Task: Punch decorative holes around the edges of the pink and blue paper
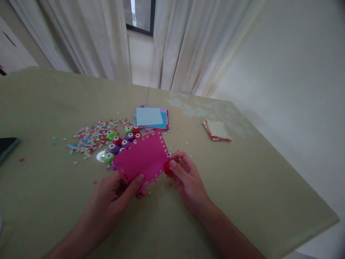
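Note:
My left hand (118, 192) grips a bright pink paper card (144, 156) by its lower edge, thumb on top and fingers beneath. Small shaped holes run along the card's edges. A red craft punch (167, 167) is pinched between the thumb and fingers of my right hand (185, 176), and it sits at the card's right edge. Just behind the card, several green, red and purple craft punches (113, 148) stand in a cluster, partly hidden by it.
Left of the punches lies a heap of coloured paper confetti (93, 138). Coloured cards (149, 117) are stacked behind. Cards with punched edges (217, 130) lie at the right. A dark flat device (8, 147) rests at the left edge of the cloth-covered table (256, 187).

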`<state>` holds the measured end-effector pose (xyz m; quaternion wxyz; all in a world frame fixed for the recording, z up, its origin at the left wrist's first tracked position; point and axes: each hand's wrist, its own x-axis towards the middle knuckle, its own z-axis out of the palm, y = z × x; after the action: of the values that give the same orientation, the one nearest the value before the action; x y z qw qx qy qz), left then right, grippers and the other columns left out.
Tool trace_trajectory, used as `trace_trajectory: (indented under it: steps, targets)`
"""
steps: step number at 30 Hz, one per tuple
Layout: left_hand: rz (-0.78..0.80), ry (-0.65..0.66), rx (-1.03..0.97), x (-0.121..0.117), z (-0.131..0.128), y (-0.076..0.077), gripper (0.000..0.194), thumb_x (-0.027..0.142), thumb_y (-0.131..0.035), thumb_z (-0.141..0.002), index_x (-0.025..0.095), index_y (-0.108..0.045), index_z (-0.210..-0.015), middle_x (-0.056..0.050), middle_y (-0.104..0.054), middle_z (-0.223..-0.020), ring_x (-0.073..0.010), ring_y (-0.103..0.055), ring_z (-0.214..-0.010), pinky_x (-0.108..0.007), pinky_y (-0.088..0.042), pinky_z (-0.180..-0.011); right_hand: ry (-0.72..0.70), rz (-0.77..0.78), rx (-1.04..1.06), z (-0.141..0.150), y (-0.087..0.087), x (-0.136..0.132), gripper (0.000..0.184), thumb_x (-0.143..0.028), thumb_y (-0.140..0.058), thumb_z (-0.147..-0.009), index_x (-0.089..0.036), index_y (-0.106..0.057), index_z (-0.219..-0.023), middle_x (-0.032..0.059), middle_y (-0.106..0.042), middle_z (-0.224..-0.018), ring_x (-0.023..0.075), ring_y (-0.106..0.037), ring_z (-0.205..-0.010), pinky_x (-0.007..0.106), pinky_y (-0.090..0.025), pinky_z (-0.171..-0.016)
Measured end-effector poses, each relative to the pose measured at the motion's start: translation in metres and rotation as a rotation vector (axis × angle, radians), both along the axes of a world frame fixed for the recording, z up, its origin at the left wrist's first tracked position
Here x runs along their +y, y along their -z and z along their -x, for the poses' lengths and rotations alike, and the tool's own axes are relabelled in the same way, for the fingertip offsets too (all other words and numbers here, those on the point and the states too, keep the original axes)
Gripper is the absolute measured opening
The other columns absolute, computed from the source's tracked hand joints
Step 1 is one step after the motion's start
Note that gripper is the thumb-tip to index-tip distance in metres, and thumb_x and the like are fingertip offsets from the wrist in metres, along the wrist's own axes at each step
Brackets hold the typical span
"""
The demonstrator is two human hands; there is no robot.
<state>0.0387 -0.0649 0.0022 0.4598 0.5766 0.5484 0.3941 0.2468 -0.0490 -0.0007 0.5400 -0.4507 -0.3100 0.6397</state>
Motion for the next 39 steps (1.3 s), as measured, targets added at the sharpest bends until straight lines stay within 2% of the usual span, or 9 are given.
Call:
trace_trajectory:
  steps: [5, 9, 16, 22, 26, 32, 39]
  targets:
    - [0.009, 0.026, 0.030, 0.001, 0.003, 0.004, 0.035, 0.050, -0.069, -0.093, 0.022, -0.072, -0.073, 0.000, -0.076, -0.062, -0.0181, -0.071, -0.055, -0.023, -0.054, -0.049, -0.025, 0.046, -0.041, -0.003, 0.001, 0.003, 0.046, -0.041, -0.094, -0.074, -0.025, -0.072, -0.111, 0.0019, -0.075, -0.101, 0.0161, -0.068, -0.087, 0.028, -0.053, -0.079]
    - [0.011, 0.068, 0.042, 0.005, 0.005, 0.002, 0.034, 0.049, -0.069, -0.093, 0.022, -0.073, -0.073, 0.000, -0.076, -0.063, -0.0177, -0.072, -0.058, -0.022, -0.055, -0.054, -0.115, 0.083, -0.014, -0.005, 0.000, 0.003, 0.041, -0.038, -0.095, -0.072, -0.021, -0.079, -0.106, 0.0054, -0.079, -0.109, 0.0192, -0.071, -0.095, 0.031, -0.053, -0.089]
    - [0.013, 0.106, 0.098, 0.010, 0.011, -0.003, 0.037, 0.049, -0.068, -0.092, 0.021, -0.075, -0.069, -0.002, -0.077, -0.062, -0.0188, -0.073, -0.056, -0.023, -0.055, -0.053, -0.236, 0.149, -0.015, -0.008, -0.005, 0.000, 0.037, -0.041, -0.095, -0.072, -0.019, -0.082, -0.099, 0.0046, -0.079, -0.092, 0.0176, -0.069, -0.079, 0.029, -0.052, -0.076]
    - [0.022, 0.126, 0.097, 0.010, 0.012, -0.002, 0.037, 0.049, -0.069, -0.092, 0.022, -0.074, -0.069, -0.001, -0.077, -0.061, -0.0176, -0.072, -0.054, -0.022, -0.055, -0.051, -0.253, 0.182, -0.034, -0.012, -0.005, 0.003, 0.035, -0.041, -0.095, -0.073, -0.018, -0.079, -0.092, 0.0008, -0.075, -0.084, 0.0114, -0.063, -0.069, 0.022, -0.043, -0.062]
    - [0.033, 0.133, 0.093, 0.011, 0.012, -0.001, 0.035, 0.048, -0.068, -0.092, 0.022, -0.074, -0.069, -0.001, -0.077, -0.061, -0.0180, -0.073, -0.055, -0.022, -0.055, -0.052, -0.261, 0.170, -0.041, -0.012, -0.006, 0.004, 0.034, -0.042, -0.094, -0.075, -0.017, -0.079, -0.091, 0.0015, -0.076, -0.087, 0.0095, -0.059, -0.065, 0.022, -0.043, -0.062]
    - [-0.005, 0.121, 0.085, 0.011, 0.012, -0.002, 0.035, 0.046, -0.068, -0.092, 0.022, -0.073, -0.067, 0.000, -0.076, -0.060, -0.0177, -0.072, -0.053, -0.022, -0.055, -0.050, -0.219, 0.179, -0.028, -0.012, -0.006, 0.005, 0.037, -0.043, -0.096, -0.071, -0.018, -0.077, -0.088, -0.0015, -0.071, -0.078, 0.0102, -0.061, -0.065, 0.022, -0.045, -0.061]
    - [0.010, 0.152, 0.065, 0.011, 0.009, -0.003, 0.033, 0.046, -0.067, -0.093, 0.023, -0.074, -0.069, 0.000, -0.076, -0.060, -0.0180, -0.071, -0.053, -0.023, -0.056, -0.050, -0.227, 0.178, -0.047, -0.012, -0.005, 0.005, 0.036, -0.045, -0.095, -0.071, -0.017, -0.078, -0.086, 0.0003, -0.071, -0.080, 0.0090, -0.057, -0.061, 0.022, -0.043, -0.058]
